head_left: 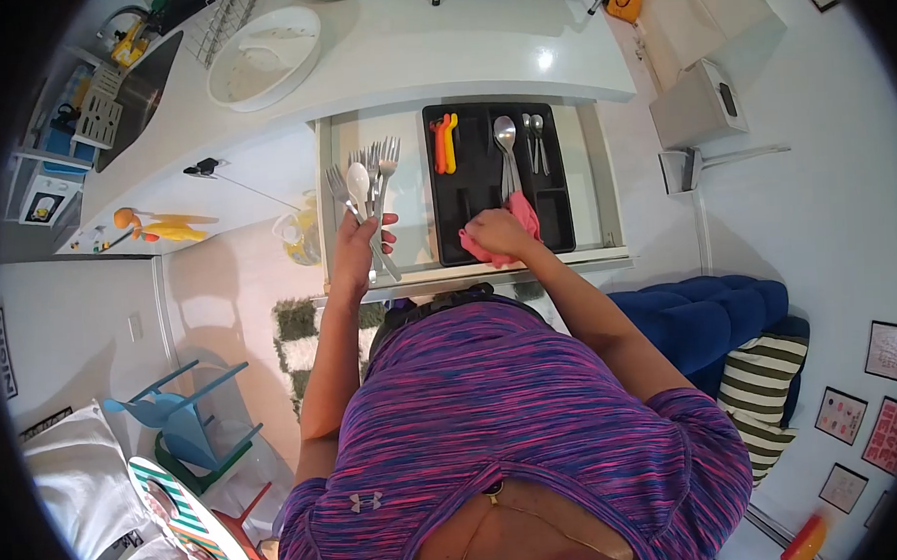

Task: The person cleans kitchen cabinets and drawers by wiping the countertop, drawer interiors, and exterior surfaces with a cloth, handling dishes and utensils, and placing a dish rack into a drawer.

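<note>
Several forks (388,162) and a white plastic spoon (358,181) stand up out of my left hand (355,246), whose fingers are wrapped round their handles over the left side of the open drawer (392,130). My right hand (502,234) is closed on a pink cloth (526,215), pressed to the front part of the black cutlery tray (471,184). Large metal spoons (504,137) lie in the tray just beyond that hand. Small teaspoons (536,141) rest in the compartment to their right. Orange and yellow utensils (446,143) occupy the back left compartment.
Above the drawer runs a white countertop (409,52) with a white divided dish (264,60) and a sink (140,98) at left. A dustpan (680,170) hangs at right. Behind me are a blue sofa (670,315) and a blue chair (189,421).
</note>
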A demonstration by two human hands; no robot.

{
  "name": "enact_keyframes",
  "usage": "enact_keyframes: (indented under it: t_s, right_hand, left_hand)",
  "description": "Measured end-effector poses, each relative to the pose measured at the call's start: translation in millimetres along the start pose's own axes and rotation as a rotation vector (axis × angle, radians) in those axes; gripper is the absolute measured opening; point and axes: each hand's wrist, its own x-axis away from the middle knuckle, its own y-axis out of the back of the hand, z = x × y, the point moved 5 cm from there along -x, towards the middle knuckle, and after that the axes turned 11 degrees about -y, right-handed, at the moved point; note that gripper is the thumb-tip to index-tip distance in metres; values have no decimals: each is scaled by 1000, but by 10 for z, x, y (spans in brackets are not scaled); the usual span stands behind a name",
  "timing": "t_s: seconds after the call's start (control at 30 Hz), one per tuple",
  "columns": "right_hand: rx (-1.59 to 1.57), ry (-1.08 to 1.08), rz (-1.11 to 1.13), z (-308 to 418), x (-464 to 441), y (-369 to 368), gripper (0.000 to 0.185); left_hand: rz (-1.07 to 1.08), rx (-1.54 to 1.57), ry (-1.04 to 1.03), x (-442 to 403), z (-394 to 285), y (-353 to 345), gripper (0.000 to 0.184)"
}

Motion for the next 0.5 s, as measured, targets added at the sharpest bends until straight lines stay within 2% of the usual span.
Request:
enact_keyframes:
  t_s: [0.03, 0.07, 0.13, 0.17, 0.23, 0.27, 0.33, 0.4, 0.47, 0.5]
  right_hand:
    - [-495, -443, 152, -85, -13, 137, 29]
    - [-493, -437, 148, -17, -47, 324, 29]
    - [-412, -618, -206, -87, -52, 682, 26]
    - [-414, -621, -200, -178, -107, 636, 26]
    - [91, -349, -415, -277, -259, 571, 23]
    - [88, -358, -420, -346, -253, 449, 23]
    - [370, -130, -416, -246, -278, 284, 21]
    - [303, -108, -344, -212, -309, 242, 21]
    - [-82, -267, -390, -132, -189, 506, 25]
    - [-424, -414, -444, -178, -90, 564, 23]
  left_hand:
    - [-4, -4, -2, 4, -21, 1, 35]
    - [-11, -6, 1, 4, -32, 0, 36]
    - [-26, 24, 5, -4, -10, 18, 37]
    - [-19, 18, 2, -7, 6, 23, 37]
    - [-1, 4, 0, 3, 11, 1, 37]
    - [-9, -6, 10, 11, 11, -28, 33]
    - [-11, -19, 20, 6, 13, -84, 30]
    - [30, -44, 41, 33, 72, -147, 30]
    - [36, -42, 43, 17, 93, -177, 30]
    - [69, -27, 39, 9, 93, -223, 30]
